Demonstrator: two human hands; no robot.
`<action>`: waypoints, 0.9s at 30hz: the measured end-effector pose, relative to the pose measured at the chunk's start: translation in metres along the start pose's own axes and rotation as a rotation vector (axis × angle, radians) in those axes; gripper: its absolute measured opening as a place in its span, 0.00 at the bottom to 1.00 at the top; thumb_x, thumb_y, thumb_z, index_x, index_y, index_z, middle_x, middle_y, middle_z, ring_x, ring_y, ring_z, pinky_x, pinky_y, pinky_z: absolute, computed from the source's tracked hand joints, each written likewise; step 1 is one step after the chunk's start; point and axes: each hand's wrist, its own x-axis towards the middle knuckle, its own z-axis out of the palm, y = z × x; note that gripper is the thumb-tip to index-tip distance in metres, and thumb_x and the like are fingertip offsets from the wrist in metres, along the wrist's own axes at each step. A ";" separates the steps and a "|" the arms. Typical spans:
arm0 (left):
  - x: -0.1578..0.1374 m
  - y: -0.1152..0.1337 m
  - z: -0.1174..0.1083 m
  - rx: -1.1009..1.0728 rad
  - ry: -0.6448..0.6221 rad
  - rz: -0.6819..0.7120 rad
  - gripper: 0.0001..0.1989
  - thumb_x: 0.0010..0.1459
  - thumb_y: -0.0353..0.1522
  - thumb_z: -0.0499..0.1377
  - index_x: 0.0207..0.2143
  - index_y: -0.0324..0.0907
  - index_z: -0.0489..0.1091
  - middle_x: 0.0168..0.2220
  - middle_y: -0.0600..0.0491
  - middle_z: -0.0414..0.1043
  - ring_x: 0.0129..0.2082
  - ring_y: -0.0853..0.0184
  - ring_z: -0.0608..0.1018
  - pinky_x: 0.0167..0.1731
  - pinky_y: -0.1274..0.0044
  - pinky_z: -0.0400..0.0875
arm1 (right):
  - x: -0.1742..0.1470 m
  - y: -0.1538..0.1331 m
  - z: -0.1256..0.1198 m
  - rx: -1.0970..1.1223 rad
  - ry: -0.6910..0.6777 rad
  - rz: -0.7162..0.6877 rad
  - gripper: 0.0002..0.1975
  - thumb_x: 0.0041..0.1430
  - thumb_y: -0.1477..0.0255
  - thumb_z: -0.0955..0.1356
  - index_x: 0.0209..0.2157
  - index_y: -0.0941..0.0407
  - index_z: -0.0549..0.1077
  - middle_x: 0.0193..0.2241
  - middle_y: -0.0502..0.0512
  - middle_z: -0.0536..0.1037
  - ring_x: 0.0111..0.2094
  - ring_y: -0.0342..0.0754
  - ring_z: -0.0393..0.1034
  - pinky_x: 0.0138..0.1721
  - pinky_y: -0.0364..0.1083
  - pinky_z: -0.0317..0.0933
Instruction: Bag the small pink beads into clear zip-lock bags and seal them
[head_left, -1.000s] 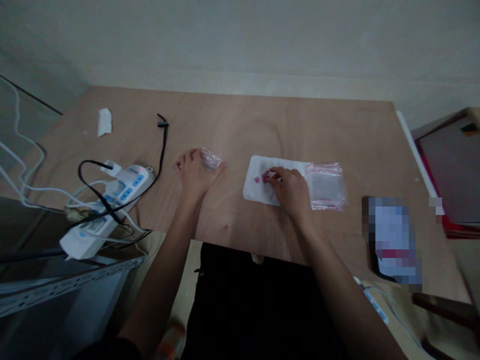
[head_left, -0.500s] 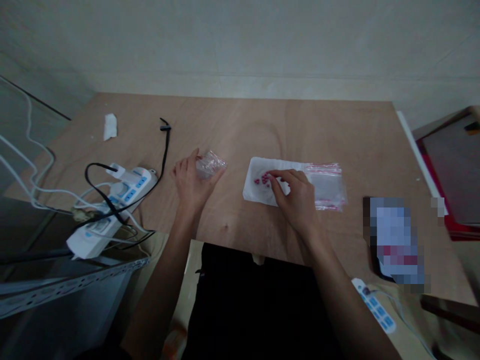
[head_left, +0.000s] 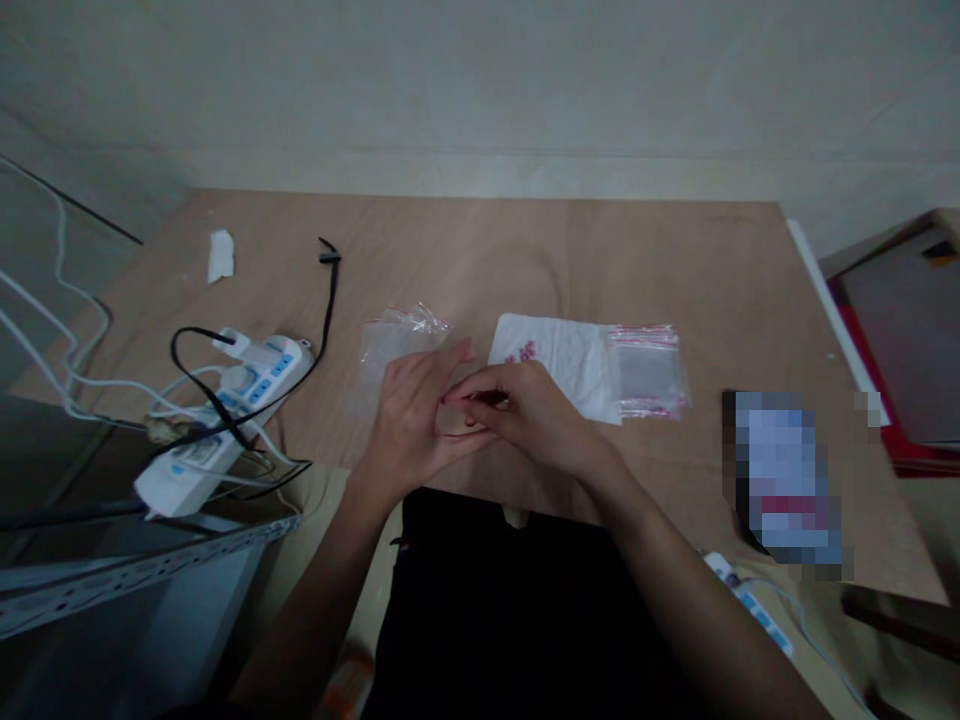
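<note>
My left hand (head_left: 412, 415) is in front of the pile of clear zip bags (head_left: 394, 340), its thumb and fingers spread apart. My right hand (head_left: 529, 410) meets it, thumb and forefinger pinched together inside the gap of the left hand. A reddish trace shows at those fingertips, but what they pinch is too small and dim to name. Behind my right hand lies a white cloth or paper sheet (head_left: 585, 365) with small dark-pink beads (head_left: 527, 350) at its left end. A second stack of clear zip bags (head_left: 649, 370) with pink-red edges overlaps its right end.
To the left, a white power strip (head_left: 217, 430) carries plugs and tangled cables, with a black cable (head_left: 331, 310) across the board. A white scrap (head_left: 220, 256) lies at the back left. A phone (head_left: 784, 470), blurred out, is at the right; another power strip (head_left: 765, 615) sits below the edge.
My right hand has left the beads and moved left to my left hand. My left hand has come off the bag pile, moving right and nearer; the bags now lie spread out behind it.
</note>
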 end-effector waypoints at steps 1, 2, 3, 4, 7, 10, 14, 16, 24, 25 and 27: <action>-0.005 -0.005 0.002 -0.008 0.001 -0.018 0.36 0.54 0.44 0.65 0.61 0.44 0.57 0.48 0.46 0.76 0.47 0.57 0.77 0.48 0.65 0.69 | -0.001 0.003 0.003 -0.016 0.019 0.027 0.12 0.56 0.84 0.68 0.36 0.56 0.81 0.29 0.50 0.82 0.27 0.42 0.74 0.32 0.41 0.65; -0.011 -0.011 0.003 -0.008 0.022 -0.048 0.37 0.52 0.45 0.65 0.61 0.44 0.58 0.49 0.46 0.75 0.49 0.56 0.77 0.50 0.64 0.69 | -0.002 0.006 0.005 -0.047 0.054 0.054 0.11 0.56 0.83 0.68 0.36 0.57 0.81 0.30 0.51 0.83 0.28 0.43 0.75 0.33 0.42 0.65; -0.019 -0.020 0.005 0.004 0.055 -0.092 0.37 0.52 0.47 0.65 0.60 0.44 0.58 0.51 0.45 0.74 0.51 0.55 0.76 0.51 0.63 0.69 | -0.004 0.007 0.007 -0.087 0.105 0.076 0.11 0.56 0.83 0.68 0.35 0.57 0.81 0.31 0.53 0.83 0.29 0.45 0.76 0.34 0.43 0.66; -0.028 -0.030 0.007 0.027 0.116 -0.153 0.37 0.53 0.49 0.63 0.60 0.43 0.59 0.54 0.43 0.71 0.54 0.53 0.73 0.54 0.61 0.67 | -0.008 0.009 0.009 -0.126 0.170 0.089 0.10 0.56 0.82 0.68 0.35 0.58 0.81 0.32 0.55 0.83 0.31 0.46 0.76 0.35 0.44 0.67; -0.052 -0.060 0.013 0.148 0.264 -0.424 0.27 0.65 0.46 0.49 0.61 0.42 0.58 0.60 0.41 0.64 0.63 0.53 0.65 0.60 0.57 0.59 | -0.021 0.008 0.013 -0.155 0.356 0.075 0.11 0.60 0.79 0.66 0.38 0.58 0.80 0.34 0.57 0.83 0.33 0.47 0.76 0.37 0.45 0.68; -0.063 -0.075 0.018 0.152 0.174 -0.520 0.24 0.68 0.43 0.44 0.62 0.43 0.56 0.64 0.43 0.59 0.67 0.54 0.59 0.64 0.57 0.54 | -0.034 0.009 0.016 -0.112 0.401 0.072 0.11 0.62 0.75 0.65 0.40 0.57 0.79 0.35 0.55 0.83 0.32 0.45 0.76 0.35 0.45 0.69; -0.060 -0.075 0.022 0.130 0.139 -0.498 0.23 0.67 0.42 0.46 0.61 0.43 0.58 0.63 0.42 0.60 0.66 0.58 0.60 0.64 0.59 0.56 | -0.037 0.018 0.023 -0.082 0.363 0.115 0.11 0.62 0.74 0.65 0.39 0.55 0.79 0.34 0.54 0.82 0.30 0.45 0.75 0.34 0.44 0.68; -0.058 -0.074 0.023 0.127 0.137 -0.518 0.22 0.67 0.40 0.45 0.59 0.41 0.60 0.63 0.40 0.61 0.66 0.59 0.61 0.64 0.59 0.56 | -0.032 0.021 0.030 -0.090 0.337 0.124 0.10 0.62 0.75 0.65 0.39 0.55 0.79 0.33 0.54 0.82 0.30 0.45 0.74 0.34 0.44 0.68; -0.053 -0.074 0.029 0.089 0.181 -0.574 0.21 0.68 0.40 0.43 0.52 0.39 0.66 0.56 0.40 0.69 0.61 0.61 0.67 0.62 0.63 0.60 | 0.004 0.009 0.088 -0.313 0.024 0.097 0.11 0.62 0.78 0.65 0.44 0.60 0.76 0.43 0.64 0.77 0.46 0.54 0.71 0.48 0.52 0.65; -0.052 -0.073 0.031 0.084 0.187 -0.584 0.21 0.69 0.41 0.42 0.51 0.39 0.67 0.55 0.41 0.70 0.60 0.61 0.69 0.61 0.64 0.61 | 0.008 0.008 0.092 -0.315 0.019 0.095 0.11 0.62 0.78 0.66 0.44 0.60 0.77 0.44 0.64 0.77 0.48 0.55 0.70 0.49 0.53 0.64; -0.051 -0.073 0.033 0.059 0.207 -0.597 0.22 0.69 0.42 0.42 0.50 0.40 0.68 0.52 0.42 0.72 0.58 0.62 0.71 0.60 0.65 0.63 | 0.012 0.009 0.095 -0.302 0.017 0.092 0.09 0.62 0.78 0.66 0.40 0.59 0.78 0.43 0.63 0.77 0.48 0.55 0.69 0.50 0.53 0.63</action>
